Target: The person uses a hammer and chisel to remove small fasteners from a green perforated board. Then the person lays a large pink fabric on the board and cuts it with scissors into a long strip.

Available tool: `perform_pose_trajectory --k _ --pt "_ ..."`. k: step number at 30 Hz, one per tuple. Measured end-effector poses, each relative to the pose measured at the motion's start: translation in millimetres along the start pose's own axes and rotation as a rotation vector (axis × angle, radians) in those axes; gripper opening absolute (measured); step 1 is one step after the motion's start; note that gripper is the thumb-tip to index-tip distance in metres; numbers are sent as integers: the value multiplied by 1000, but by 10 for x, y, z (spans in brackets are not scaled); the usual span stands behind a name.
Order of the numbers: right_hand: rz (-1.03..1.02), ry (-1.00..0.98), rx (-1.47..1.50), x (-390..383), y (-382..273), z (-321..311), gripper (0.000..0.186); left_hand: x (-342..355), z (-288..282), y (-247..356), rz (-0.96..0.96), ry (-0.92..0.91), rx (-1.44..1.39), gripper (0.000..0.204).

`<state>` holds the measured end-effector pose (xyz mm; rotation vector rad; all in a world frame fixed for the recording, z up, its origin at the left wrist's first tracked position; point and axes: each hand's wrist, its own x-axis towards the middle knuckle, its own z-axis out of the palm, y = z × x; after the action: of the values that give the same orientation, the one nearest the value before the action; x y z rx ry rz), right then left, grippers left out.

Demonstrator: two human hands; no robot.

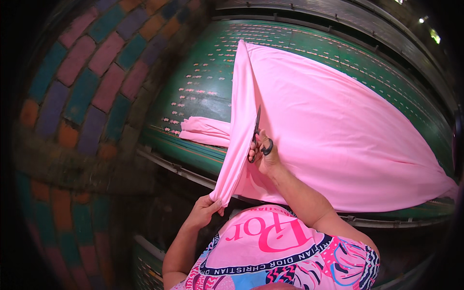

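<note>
A large sheet of pink fabric [328,121] spreads over a green table [208,104], its left edge folded into a long narrow strip. My left hand [207,211] pinches the near end of that strip at the table's front edge. My right hand [265,153] has its fingers in the black handles of a pair of scissors [257,121]. The blades point away from me and lie along the strip's right side; whether they are parted is hard to make out. A smaller folded piece of pink fabric [203,130] lies left of the strip, partly under it.
Rows of small pale marks or slots run across the green tabletop. A metal rail [176,170] borders its near side, and another long rail [309,24] runs behind it. Left of the table is a floor of coloured paving bricks [92,87]. The fabric's right end bunches near the table's right edge.
</note>
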<state>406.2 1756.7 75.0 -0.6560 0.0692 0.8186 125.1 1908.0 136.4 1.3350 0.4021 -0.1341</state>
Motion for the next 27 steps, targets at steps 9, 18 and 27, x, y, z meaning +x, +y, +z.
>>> perform_pose_trajectory --k 9,18,27 --pt "-80 91 60 87 390 505 53 -183 -1098 344 -48 -157 20 17" --pt "-29 101 20 272 779 679 53 168 -1834 941 -55 -139 1427 36" --pt "-15 157 -6 356 634 741 47 1837 -871 745 787 175 1145 76"
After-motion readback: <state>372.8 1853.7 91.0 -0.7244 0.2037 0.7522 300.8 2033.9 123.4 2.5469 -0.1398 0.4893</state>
